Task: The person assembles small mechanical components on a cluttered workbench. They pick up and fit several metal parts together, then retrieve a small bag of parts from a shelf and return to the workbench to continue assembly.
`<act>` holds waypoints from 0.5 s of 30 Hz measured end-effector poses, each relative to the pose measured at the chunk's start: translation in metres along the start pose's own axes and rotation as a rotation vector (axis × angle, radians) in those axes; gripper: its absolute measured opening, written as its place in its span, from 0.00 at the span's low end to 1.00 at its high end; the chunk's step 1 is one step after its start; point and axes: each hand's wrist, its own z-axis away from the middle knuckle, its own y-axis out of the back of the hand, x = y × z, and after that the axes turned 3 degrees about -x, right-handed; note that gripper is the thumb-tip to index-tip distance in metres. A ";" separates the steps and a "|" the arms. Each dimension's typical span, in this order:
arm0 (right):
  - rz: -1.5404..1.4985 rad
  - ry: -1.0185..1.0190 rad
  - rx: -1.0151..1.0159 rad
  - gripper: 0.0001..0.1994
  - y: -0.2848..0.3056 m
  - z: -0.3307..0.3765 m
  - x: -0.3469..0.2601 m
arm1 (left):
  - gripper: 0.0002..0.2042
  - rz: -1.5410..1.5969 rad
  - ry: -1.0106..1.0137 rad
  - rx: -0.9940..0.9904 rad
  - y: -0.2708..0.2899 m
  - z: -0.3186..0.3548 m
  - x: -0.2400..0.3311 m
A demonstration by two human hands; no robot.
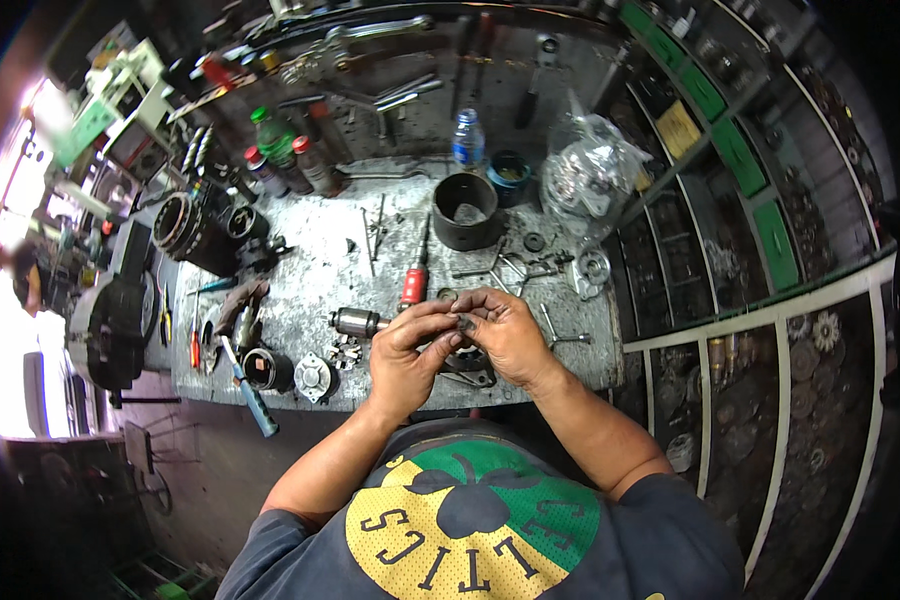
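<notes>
My left hand (408,360) and my right hand (513,345) meet above the near edge of the workbench. The fingers of both are closed around a small dark part (466,323), mostly covered by the fingertips, so its kind cannot be made out. Below them a dark metal housing (472,372) is partly hidden. Beside my left hand lies a metal armature-like cylinder (356,322), with several small metal pieces (346,352) near it. A screwdriver with a red handle (414,286) points away from me, just beyond my fingers.
A round silver cover (312,377) and a blue-handled tool (254,402) lie near the front edge, the tool overhanging it. Farther back stand a black cylinder (465,212), a water bottle (467,138) and a plastic bag (592,170). Shelves with green drawers (738,155) rise at right.
</notes>
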 end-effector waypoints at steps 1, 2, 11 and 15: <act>0.070 -0.004 0.037 0.07 0.006 0.004 -0.001 | 0.12 -0.105 -0.084 0.005 -0.006 -0.003 0.004; 0.055 0.025 0.002 0.08 0.012 0.009 -0.004 | 0.13 -0.179 -0.089 0.008 -0.010 -0.004 0.008; 0.269 0.117 0.015 0.20 0.032 0.035 -0.015 | 0.17 -0.327 0.090 -0.009 -0.019 -0.012 0.019; 0.374 0.109 0.035 0.16 0.028 0.032 -0.012 | 0.16 -0.295 0.178 -0.016 -0.020 -0.002 0.015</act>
